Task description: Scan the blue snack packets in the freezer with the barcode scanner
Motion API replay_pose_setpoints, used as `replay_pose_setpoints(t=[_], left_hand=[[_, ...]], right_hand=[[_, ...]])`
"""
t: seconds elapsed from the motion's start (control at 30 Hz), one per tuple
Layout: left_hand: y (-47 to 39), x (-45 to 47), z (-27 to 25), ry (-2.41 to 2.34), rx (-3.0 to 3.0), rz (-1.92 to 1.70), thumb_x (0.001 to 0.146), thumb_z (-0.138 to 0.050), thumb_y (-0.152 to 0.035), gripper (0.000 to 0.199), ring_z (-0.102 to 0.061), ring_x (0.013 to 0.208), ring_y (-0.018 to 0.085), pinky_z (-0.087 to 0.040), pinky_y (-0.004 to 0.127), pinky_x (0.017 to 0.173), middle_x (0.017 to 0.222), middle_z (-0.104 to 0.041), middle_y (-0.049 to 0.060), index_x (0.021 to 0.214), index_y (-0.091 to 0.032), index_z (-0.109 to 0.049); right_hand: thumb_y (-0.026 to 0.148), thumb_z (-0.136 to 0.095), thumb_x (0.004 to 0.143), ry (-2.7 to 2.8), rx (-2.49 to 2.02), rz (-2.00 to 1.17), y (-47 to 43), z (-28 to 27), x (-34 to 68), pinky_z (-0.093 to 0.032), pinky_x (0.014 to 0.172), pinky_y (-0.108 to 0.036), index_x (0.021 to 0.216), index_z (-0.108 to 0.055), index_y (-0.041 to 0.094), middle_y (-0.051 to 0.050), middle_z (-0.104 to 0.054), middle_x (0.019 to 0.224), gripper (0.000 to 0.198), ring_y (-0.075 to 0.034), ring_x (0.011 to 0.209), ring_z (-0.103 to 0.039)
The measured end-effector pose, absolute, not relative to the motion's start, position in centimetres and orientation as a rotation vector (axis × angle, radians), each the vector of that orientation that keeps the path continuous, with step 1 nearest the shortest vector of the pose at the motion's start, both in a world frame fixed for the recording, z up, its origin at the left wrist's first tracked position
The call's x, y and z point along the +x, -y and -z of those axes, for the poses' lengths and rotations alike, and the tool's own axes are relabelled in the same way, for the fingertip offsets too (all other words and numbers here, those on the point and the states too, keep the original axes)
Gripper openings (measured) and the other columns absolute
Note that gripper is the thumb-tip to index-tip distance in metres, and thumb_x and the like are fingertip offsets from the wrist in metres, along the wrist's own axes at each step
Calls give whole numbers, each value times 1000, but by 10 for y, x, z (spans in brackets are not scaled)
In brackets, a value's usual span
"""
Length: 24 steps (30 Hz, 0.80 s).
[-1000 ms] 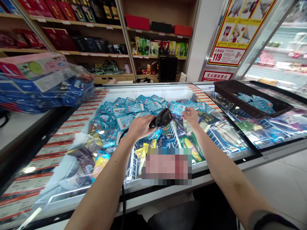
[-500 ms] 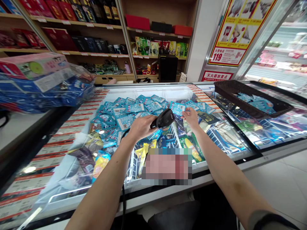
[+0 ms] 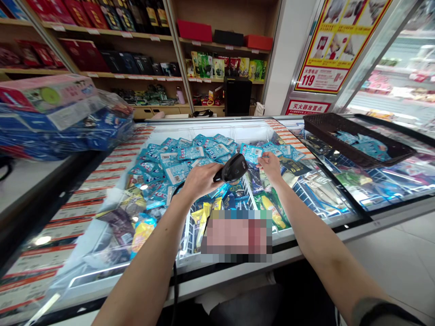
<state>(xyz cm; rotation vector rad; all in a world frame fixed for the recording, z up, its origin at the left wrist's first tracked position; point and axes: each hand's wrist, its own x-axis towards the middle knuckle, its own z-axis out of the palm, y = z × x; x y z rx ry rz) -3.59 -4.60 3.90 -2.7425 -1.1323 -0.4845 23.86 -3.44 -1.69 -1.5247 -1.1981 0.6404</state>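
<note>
**Going L to R from scanner (image 3: pixel 233 168) to blue packet (image 3: pixel 250 153), w/ R hand (image 3: pixel 271 166) nearer**

Starting at far L: seeing stack of boxes (image 3: pixel 61 120) in clear plastic, well apart from both hands. Moving the eye to R: finding pile of blue packets (image 3: pixel 190 153), overlapping each other, lying beyond L hand (image 3: pixel 200 181). Wrapping w/ fingers of L hand round handle of scanner; pointing scanner head to R and slightly away from body, approx. toward the blue packet. Finding this packet just beside scanner head, on its R and a bit farther out; not being able to tell if touching or w/ thin gap btwn. Running w/ long axis mostly L–R, dipping slightly toward R end. Pinching near that R end w/ thumb and fingers of R hand, so having R hand in contact and L hand farther, w/ scanner in btwn. Continuing to R: seeing few more blue packets (image 3: pixel 287 150) just beyond R hand, then dark basket (image 3: pixel 316 127) w/ similar packets (image 3: pixel 370 147) inside, standing well apart.
</note>
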Motion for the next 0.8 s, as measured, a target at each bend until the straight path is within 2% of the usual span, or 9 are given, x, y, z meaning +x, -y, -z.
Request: replay_pose_setpoints(t=[0.2,0.37,0.57,0.67,0.8], left_hand=[[45,-37,-39,1177,-2717,503,80,-47,-35,37,-62,90,21,-44,29,64,107,-66,4,114,-24,-55],[44,-40,-39,1229,-2676,505,80,-47,-35,37,-62,90,22,-43,29,63,108,-65,4,114,-24,-54],[43,-41,-39,1248,-2638,515,82,-45,-37,37,-62,91,23,-43,29,62,109,-65,5,115,-23,-54],[43,-40,-38,1260,-2629,527,82,-44,-38,38,-62,90,23,-43,29,61,110,-64,6,115,-23,-54],[43,-40,-38,1262,-2633,526,82,-44,-38,39,-61,92,23,-44,29,62,108,-65,7,116,-22,-54]], right_hand=[[41,-52,79,1167,-1494,-617,33,20,239,-53,56,-35,107,-47,20,-7,-67,82,36,-23,68,-67],[37,-44,82,1025,-1483,-518,33,22,241,-54,57,-35,128,-29,17,-10,-66,90,53,-21,68,-67],[33,-37,84,975,-1521,-466,31,22,248,-54,63,-35,135,-17,12,-12,-64,92,59,-21,72,-67],[33,-36,84,985,-1522,-442,28,24,250,-54,66,-35,137,-16,12,-16,-61,106,60,-20,77,-67],[31,-36,84,1020,-1587,-341,28,23,252,-51,73,-34,136,-21,14,-18,-47,126,57,-18,81,-66]])
